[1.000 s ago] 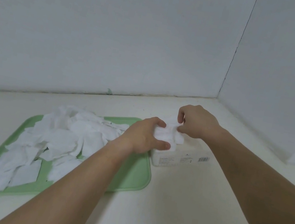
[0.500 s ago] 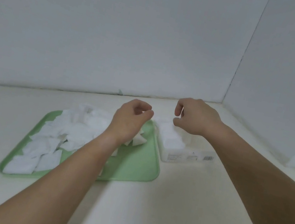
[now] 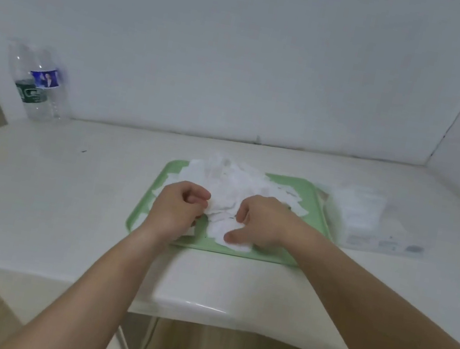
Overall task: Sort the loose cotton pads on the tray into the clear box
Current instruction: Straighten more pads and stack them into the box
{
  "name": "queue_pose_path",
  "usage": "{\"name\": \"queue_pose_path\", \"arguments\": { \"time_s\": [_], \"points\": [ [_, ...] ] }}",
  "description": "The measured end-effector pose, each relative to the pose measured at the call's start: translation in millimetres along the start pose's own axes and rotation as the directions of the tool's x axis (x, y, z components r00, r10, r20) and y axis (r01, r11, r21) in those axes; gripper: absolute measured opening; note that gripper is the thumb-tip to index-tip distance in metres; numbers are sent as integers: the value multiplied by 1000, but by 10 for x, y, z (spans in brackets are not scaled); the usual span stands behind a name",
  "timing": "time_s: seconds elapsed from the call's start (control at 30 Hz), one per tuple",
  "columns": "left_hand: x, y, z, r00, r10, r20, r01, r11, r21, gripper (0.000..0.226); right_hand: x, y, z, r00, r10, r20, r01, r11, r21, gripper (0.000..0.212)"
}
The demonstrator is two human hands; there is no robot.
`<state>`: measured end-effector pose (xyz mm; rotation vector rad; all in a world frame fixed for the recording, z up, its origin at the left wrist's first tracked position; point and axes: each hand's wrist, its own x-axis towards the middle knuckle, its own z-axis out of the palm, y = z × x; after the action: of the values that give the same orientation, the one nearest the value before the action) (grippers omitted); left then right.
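1. A green tray (image 3: 318,217) sits on a white table (image 3: 63,206).
2. A big heap of white cotton pads (image 3: 230,183) lies on the tray. The heap fills the middle and the far part of it.
3. The left hand (image 3: 177,211) is over the left side of the heap. Its fingers are curled in tight, like a fist. I cannot tell if it has a pad inside.
4. The right hand (image 3: 259,225) is on the near side of the heap. Its fingers bend down into the pads, and its thumb lies on a pad by the near edge of the tray. It is grabbing some pads.
5. The two hands are close together but do not touch.
6. The clear box (image 3: 367,226) stands on the table just to the right of the tray. It looks blurry. White pads show inside it.
7. Far off to the left, by the white wall (image 3: 244,53), stand clear bottles (image 3: 38,85). One label is blue and one is green.
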<state>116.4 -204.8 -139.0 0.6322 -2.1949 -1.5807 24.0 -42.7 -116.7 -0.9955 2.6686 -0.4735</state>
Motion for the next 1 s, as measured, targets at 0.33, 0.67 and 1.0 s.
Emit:
{"name": "queue_pose_path", "arguments": {
  "time_s": [0.33,0.67,1.0],
  "points": [
    [-97,-158,-45,999,-28,16,30,982,-187,12,-8,75,104,996,-14,-86,29,985,172,22],
    [-87,-80,-1,984,121,132,-88,969,-230,34,21,-2,-1,985,-167,-41,143,668,730,19],
    [0,-71,-9,995,100,8,-89,919,-383,13,101,51,57,991,-130,-31,76,358,931,28]
  ]
}}
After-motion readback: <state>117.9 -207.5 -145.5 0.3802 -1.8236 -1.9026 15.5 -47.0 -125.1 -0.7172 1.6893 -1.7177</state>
